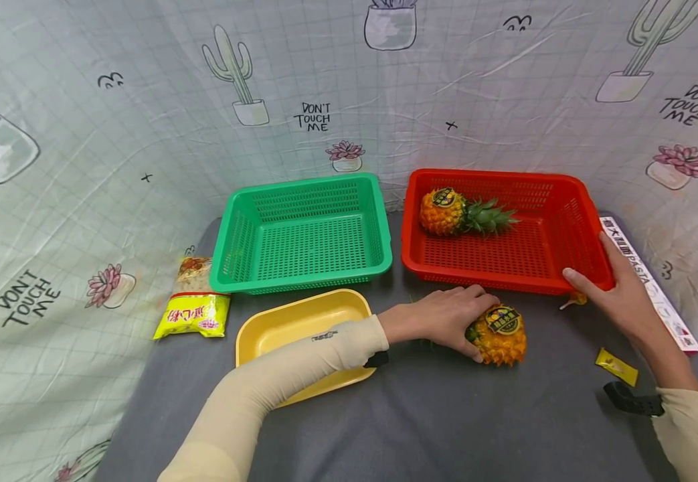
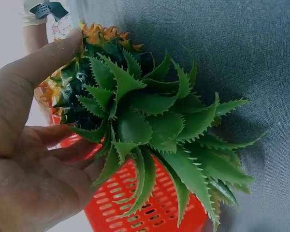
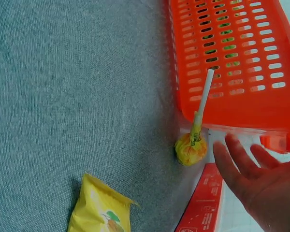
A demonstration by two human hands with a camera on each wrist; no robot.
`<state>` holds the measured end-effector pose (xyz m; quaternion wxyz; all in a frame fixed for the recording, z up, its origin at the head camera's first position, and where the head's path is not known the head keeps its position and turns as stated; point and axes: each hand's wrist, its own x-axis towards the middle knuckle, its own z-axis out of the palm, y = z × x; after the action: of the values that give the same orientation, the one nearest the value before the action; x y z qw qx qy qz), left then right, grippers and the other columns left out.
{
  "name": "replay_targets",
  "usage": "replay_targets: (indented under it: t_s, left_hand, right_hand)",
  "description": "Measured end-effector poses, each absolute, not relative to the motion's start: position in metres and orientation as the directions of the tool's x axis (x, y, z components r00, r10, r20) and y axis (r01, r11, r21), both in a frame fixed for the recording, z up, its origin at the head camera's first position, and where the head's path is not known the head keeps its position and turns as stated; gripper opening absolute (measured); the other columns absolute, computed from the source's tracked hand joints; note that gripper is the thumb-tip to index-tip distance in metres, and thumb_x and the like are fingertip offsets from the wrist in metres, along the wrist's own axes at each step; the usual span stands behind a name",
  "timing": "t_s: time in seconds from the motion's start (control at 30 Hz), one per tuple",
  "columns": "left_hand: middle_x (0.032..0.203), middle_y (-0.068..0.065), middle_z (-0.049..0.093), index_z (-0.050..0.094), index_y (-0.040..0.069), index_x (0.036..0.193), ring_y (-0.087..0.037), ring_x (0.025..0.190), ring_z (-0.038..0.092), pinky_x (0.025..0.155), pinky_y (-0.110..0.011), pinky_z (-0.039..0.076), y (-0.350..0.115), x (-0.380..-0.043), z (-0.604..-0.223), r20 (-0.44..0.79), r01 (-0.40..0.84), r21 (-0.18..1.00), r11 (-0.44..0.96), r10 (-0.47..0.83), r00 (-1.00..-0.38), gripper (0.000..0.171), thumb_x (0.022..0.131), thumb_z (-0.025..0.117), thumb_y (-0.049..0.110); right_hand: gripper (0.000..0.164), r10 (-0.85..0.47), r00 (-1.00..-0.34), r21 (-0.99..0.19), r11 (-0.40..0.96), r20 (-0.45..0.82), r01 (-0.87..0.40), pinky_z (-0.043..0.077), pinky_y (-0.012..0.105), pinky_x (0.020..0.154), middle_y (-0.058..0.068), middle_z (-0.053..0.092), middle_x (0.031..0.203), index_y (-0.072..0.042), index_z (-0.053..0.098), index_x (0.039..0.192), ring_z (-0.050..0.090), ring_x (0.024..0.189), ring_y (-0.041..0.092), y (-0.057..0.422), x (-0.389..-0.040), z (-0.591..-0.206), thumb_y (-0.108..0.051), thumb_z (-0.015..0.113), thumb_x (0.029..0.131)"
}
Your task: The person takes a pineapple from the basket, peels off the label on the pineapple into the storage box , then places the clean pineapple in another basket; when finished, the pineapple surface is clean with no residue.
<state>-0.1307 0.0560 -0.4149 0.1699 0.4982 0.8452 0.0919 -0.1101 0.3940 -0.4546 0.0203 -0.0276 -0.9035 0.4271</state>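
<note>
My left hand (image 1: 445,318) grips a small orange pineapple (image 1: 502,338) in front of the red basket. In the left wrist view the thumb and fingers lie around the pineapple's dark green upper part, beside its spiky leaves (image 2: 154,121). At the front right corner of the red basket (image 1: 469,273) is my right hand (image 1: 622,291), thumb near the rim. Its fingers (image 3: 241,169) look spread and loosely straight beside that corner in the right wrist view. A second pineapple (image 1: 443,211) lies inside the red basket. A yellow-wrapped lollipop (image 3: 191,149) rests close to the right hand.
A green basket (image 1: 302,284) stands left of the red one, with a yellow tray (image 1: 306,308) before it, partly under my left arm. A yellow food bag (image 1: 195,314) lies far left. On the right are a pasta box (image 1: 656,288) and a small yellow packet (image 1: 616,366).
</note>
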Motion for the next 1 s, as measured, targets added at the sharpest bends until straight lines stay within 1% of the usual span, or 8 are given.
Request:
replay_targets:
  t_s: [0.17, 0.3, 0.37, 0.43, 0.67, 0.77, 0.9, 1.0]
  left_hand:
    - [0.144, 0.000, 0.048, 0.040, 0.017, 0.162, -0.010, 0.117, 0.051, 0.092, -0.024, 0.048, 0.055, -0.131, -0.414, -0.216, 0.805, 0.335, 0.490, 0.871, -0.441, 0.098, 0.085, 0.085, 0.058]
    - [0.147, 0.000, 0.047, 0.038, 0.016, 0.163, -0.009, 0.120, 0.050, 0.094, -0.023, 0.047, 0.055, -0.130, -0.414, -0.233, 0.807, 0.352, 0.474, 0.880, -0.415, 0.100, 0.085, 0.085, 0.057]
    - [0.148, 0.000, 0.046, 0.037, 0.016, 0.164, -0.009, 0.122, 0.049, 0.096, -0.022, 0.045, 0.056, -0.131, -0.415, -0.241, 0.808, 0.358, 0.468, 0.882, -0.404, 0.100, 0.086, 0.086, 0.056]
    - [0.150, 0.000, 0.045, 0.036, 0.016, 0.164, -0.009, 0.124, 0.049, 0.099, -0.021, 0.043, 0.056, -0.131, -0.414, -0.244, 0.806, 0.368, 0.463, 0.885, -0.397, 0.100, 0.086, 0.086, 0.053]
    - [0.155, 0.001, 0.042, 0.035, 0.018, 0.165, -0.009, 0.132, 0.046, 0.103, -0.020, 0.040, 0.053, -0.133, -0.411, -0.264, 0.788, 0.387, 0.479, 0.876, -0.403, 0.098, 0.088, 0.087, 0.048]
    - [0.155, 0.002, 0.042, 0.034, 0.018, 0.166, -0.008, 0.131, 0.045, 0.103, -0.020, 0.039, 0.051, -0.134, -0.412, -0.267, 0.787, 0.387, 0.480, 0.875, -0.403, 0.098, 0.088, 0.086, 0.048]
    - [0.156, 0.002, 0.041, 0.031, 0.018, 0.167, -0.008, 0.133, 0.044, 0.106, -0.019, 0.037, 0.050, -0.135, -0.414, -0.265, 0.790, 0.381, 0.480, 0.876, -0.404, 0.100, 0.089, 0.085, 0.050]
    - [0.159, 0.001, 0.039, 0.028, 0.017, 0.168, -0.008, 0.136, 0.043, 0.108, -0.020, 0.036, 0.048, -0.136, -0.416, -0.268, 0.796, 0.364, 0.483, 0.873, -0.407, 0.101, 0.090, 0.083, 0.051]
  right_hand:
    - [0.094, 0.135, -0.978, -0.715, 0.699, 0.159, -0.020, 0.034, 0.009, 0.086, 0.023, 0.031, 0.161, -0.026, 0.018, 0.172, 0.030, 0.137, 0.044, 0.389, -0.103, -0.455, -0.038, 0.074, 0.097]
    - [0.090, 0.230, -0.935, -0.665, 0.747, 0.270, -0.008, 0.035, 0.049, 0.115, 0.015, 0.028, 0.168, -0.021, 0.031, 0.169, 0.024, 0.150, 0.041, 0.382, -0.089, -0.450, -0.034, 0.077, 0.093]
    - [0.088, 0.254, -0.916, -0.647, 0.762, 0.311, -0.008, 0.028, 0.069, 0.115, 0.013, 0.028, 0.169, -0.019, 0.034, 0.167, 0.024, 0.152, 0.040, 0.377, -0.082, -0.445, -0.032, 0.078, 0.092]
    - [0.086, 0.243, -0.902, -0.631, 0.775, 0.356, -0.041, 0.024, 0.075, 0.113, 0.015, 0.031, 0.168, -0.016, 0.038, 0.165, 0.026, 0.151, 0.040, 0.372, -0.078, -0.440, -0.029, 0.078, 0.091]
    - [0.091, 0.068, -0.889, -0.599, 0.762, 0.453, -0.247, 0.017, 0.073, 0.116, 0.019, 0.043, 0.161, -0.017, 0.046, 0.162, 0.033, 0.149, 0.039, 0.348, -0.072, -0.425, -0.012, 0.085, 0.080]
    - [0.096, 0.023, -0.899, -0.613, 0.739, 0.437, -0.279, 0.023, 0.047, 0.122, 0.011, 0.044, 0.162, -0.024, 0.045, 0.163, 0.032, 0.151, 0.021, 0.336, -0.067, -0.422, -0.010, 0.088, 0.078]
    - [0.105, -0.070, -0.894, -0.617, 0.700, 0.442, -0.359, 0.021, 0.014, 0.109, 0.005, 0.047, 0.160, -0.028, 0.046, 0.162, 0.034, 0.146, 0.001, 0.320, -0.062, -0.420, -0.006, 0.093, 0.071]
    - [0.111, -0.163, -0.880, -0.595, 0.680, 0.446, -0.428, 0.024, 0.013, 0.108, 0.006, 0.049, 0.159, -0.024, 0.046, 0.162, 0.037, 0.144, 0.001, 0.309, -0.060, -0.421, -0.004, 0.096, 0.065]
